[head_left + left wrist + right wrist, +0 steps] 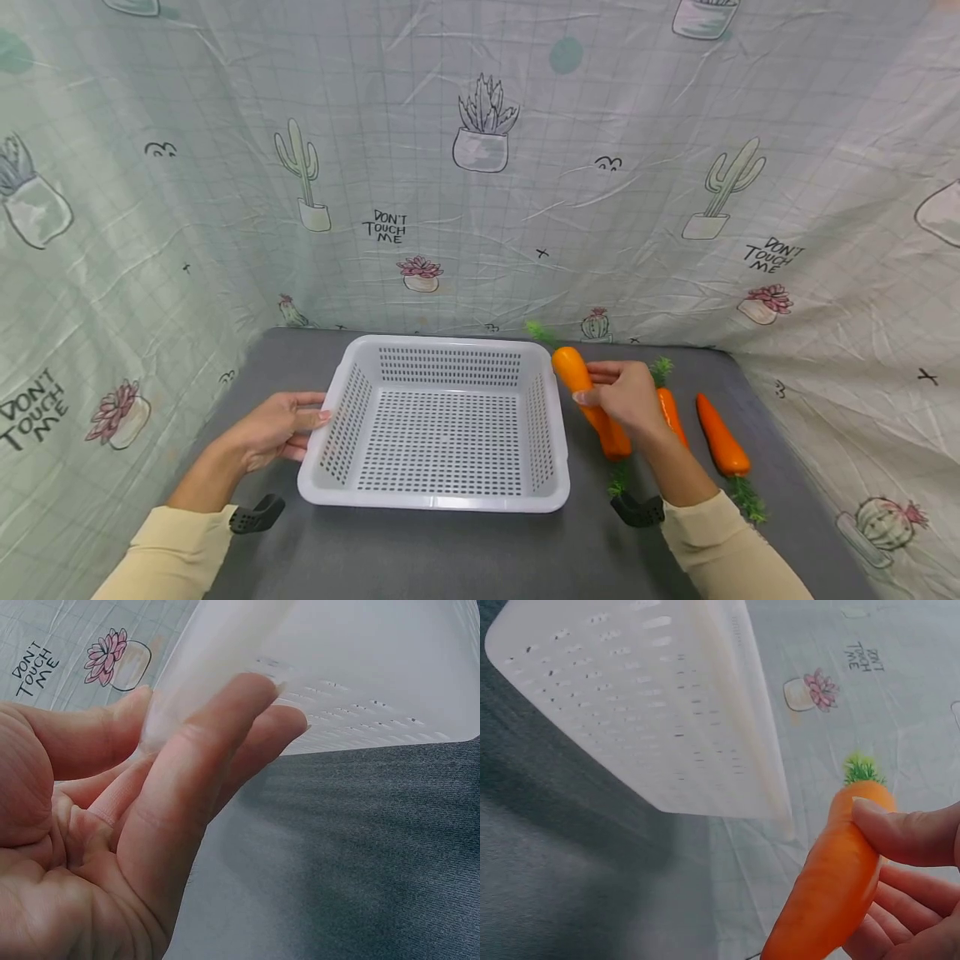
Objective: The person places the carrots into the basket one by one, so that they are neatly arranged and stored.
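A white plastic basket (433, 500) with slotted walls and floor stands in the middle of the head view. My left hand (273, 429) holds its left rim, thumb on the rim and fingers against the outer wall; the left wrist view shows this hand (150, 802) close up. Just off the basket's right side, my right hand (626, 396) grips an orange carrot (572, 367) between thumb and fingers. In the right wrist view this carrot (825, 885) slants, its green leafy top (864, 769) pointing away from me.
Partly behind the held carrot lies another carrot (617, 443), its leaves toward me. A third carrot (671, 412) is partly covered by the right forearm, and one more carrot (723, 437) lies farther right. The grey table (450, 558) meets a patterned cloth (540, 217) at the back and sides.
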A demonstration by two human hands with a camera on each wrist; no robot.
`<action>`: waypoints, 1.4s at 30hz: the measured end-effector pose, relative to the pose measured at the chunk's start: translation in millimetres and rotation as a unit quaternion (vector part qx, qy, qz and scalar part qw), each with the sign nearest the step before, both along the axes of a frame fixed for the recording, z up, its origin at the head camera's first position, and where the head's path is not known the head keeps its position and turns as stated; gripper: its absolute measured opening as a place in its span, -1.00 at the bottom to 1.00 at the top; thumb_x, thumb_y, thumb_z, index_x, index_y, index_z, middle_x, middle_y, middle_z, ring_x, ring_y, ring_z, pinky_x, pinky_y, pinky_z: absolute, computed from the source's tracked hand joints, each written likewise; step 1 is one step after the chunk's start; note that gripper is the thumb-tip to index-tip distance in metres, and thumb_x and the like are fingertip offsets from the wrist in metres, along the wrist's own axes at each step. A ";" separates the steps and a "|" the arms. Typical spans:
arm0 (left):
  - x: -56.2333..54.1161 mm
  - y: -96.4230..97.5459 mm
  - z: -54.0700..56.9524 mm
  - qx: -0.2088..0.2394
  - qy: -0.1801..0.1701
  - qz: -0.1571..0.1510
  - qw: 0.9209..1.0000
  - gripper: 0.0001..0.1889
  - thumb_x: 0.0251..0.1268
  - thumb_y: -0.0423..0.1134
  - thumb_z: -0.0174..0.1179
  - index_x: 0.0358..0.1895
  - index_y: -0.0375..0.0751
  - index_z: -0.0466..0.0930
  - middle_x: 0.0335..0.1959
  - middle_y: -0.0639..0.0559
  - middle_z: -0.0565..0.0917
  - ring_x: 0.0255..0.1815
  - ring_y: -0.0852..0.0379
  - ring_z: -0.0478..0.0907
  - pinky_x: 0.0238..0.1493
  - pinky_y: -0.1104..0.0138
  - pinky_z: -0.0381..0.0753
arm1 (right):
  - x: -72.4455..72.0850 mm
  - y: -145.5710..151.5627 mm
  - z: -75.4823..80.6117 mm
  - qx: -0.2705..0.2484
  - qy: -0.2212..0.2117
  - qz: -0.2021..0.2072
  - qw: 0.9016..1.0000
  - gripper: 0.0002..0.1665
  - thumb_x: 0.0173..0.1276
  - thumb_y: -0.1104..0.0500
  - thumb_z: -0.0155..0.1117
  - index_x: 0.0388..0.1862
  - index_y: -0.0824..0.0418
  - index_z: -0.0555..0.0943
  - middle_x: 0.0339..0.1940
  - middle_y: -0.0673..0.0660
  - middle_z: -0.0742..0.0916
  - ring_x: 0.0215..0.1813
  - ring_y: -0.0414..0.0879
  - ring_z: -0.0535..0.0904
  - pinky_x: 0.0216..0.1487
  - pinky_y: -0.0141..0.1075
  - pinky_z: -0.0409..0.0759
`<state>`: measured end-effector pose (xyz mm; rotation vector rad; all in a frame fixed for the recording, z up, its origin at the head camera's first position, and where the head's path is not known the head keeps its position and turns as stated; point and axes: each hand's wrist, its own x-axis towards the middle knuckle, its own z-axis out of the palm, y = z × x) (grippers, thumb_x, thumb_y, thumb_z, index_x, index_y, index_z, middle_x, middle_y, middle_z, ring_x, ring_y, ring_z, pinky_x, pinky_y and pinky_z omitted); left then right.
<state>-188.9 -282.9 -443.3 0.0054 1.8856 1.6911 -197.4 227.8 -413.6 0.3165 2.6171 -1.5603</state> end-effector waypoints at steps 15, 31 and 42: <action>-0.4 -0.2 0.0 -0.013 -0.001 0.008 1.000 -0.27 0.59 -0.22 0.17 0.58 -0.53 0.06 -0.04 -0.18 0.83 -0.11 -0.13 0.84 -0.21 0.06 0.84 | -14.0 -9.7 11.7 0.006 -0.001 0.059 0.998 -0.37 0.15 0.41 0.58 0.25 0.35 0.67 0.22 0.38 0.74 0.24 0.25 0.70 0.17 -0.01 0.76; -1.3 -1.2 -1.0 -0.005 -0.007 0.010 1.000 -0.28 0.58 -0.23 0.19 0.58 -0.52 0.07 -0.03 -0.17 0.83 -0.09 -0.15 0.84 -0.17 0.03 0.83 | -26.4 -20.9 17.2 0.038 0.013 0.099 0.994 -0.40 0.13 0.42 0.59 0.21 0.32 0.71 0.17 0.36 0.77 0.18 0.23 0.72 0.13 -0.02 0.78; -0.8 1.1 -1.0 -0.007 -0.004 0.013 1.000 -0.26 0.57 -0.22 0.21 0.58 -0.51 0.08 -0.05 -0.15 0.83 -0.12 -0.13 0.84 -0.19 0.04 0.83 | -34.0 -31.7 19.5 0.046 0.008 0.128 0.991 -0.39 0.11 0.46 0.58 0.20 0.30 0.72 0.18 0.35 0.77 0.21 0.23 0.71 0.13 -0.01 0.78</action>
